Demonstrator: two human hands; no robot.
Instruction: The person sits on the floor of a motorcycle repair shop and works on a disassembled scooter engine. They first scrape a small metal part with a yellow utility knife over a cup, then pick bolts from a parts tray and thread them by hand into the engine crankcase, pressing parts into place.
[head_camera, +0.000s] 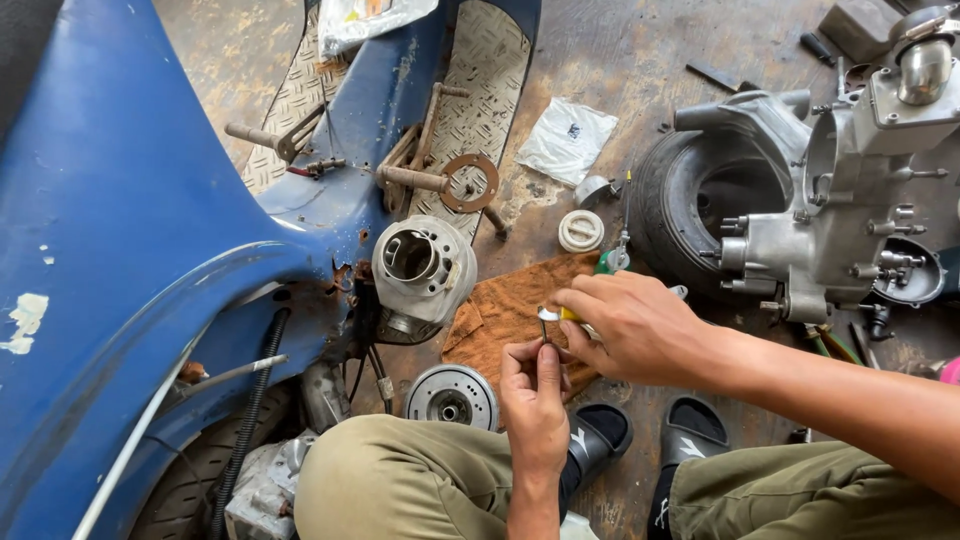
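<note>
My left hand (533, 392) rises from between my knees and pinches a small thin metal part upright between thumb and fingers. My right hand (622, 325) reaches in from the right and holds a small tube with a yellow body and white end against the top of that part. Both hands hover over a brown rag (497, 308) on the concrete floor. Just left of the rag lies a grey finned engine cylinder (422, 270), and a round metal flywheel (452, 397) sits by my left knee.
A blue scooter body (130, 240) fills the left side, with its checker-plate footboard (480, 60). An engine with tyre (800, 220) lies at the right. A white round cap (581, 231), a plastic bag (566, 140) and a brown gasket ring (470, 183) lie on the floor. Black sandals (640, 440) are on my feet.
</note>
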